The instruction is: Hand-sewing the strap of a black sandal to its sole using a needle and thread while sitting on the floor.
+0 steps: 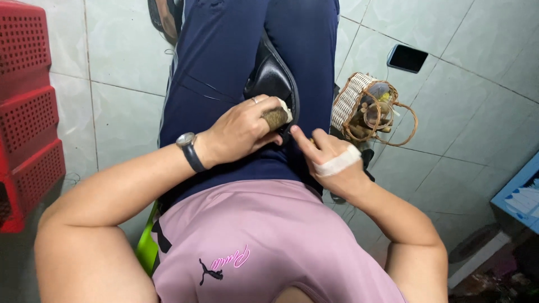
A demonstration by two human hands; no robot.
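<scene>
Head view, looking down at the lap of a seated person in a pink shirt [264,247] and navy trousers [224,62].

Left hand [241,129]: forearm comes in from the lower left, bent at the elbow, wrist straight, back of the hand facing up. Dark wristwatch [188,148] on the wrist, ring [255,100] on one finger. Fingers curled and pressed together around a short brown cylindrical piece, rough like bark or fibre [276,118]; its end shows just past the knuckles. A white wrap or tape [287,109] sits at the fingertip beside that piece.

Right hand [331,160]: forearm comes in from the lower right, hand tilted inward toward the left hand. White bandage [338,163] wrapped across the hand. Index finger extended toward the brown piece, tip just beside the left fingers, other fingers folded loosely; cannot tell whether anything is pinched between them.

The brown piece lies over the thighs, directly between the two hands, above a black leather pad or bag [272,76] resting on the lap.

Surroundings: to the right of the right fingers, a small woven wicker basket [351,98] on the tiled floor [466,101], holding coiled rattan strips [382,120]. Beyond it, a dark phone [407,58] lies flat on the tiles. Well left of the left fingers, stacked red perforated plastic crates [28,112].
</scene>
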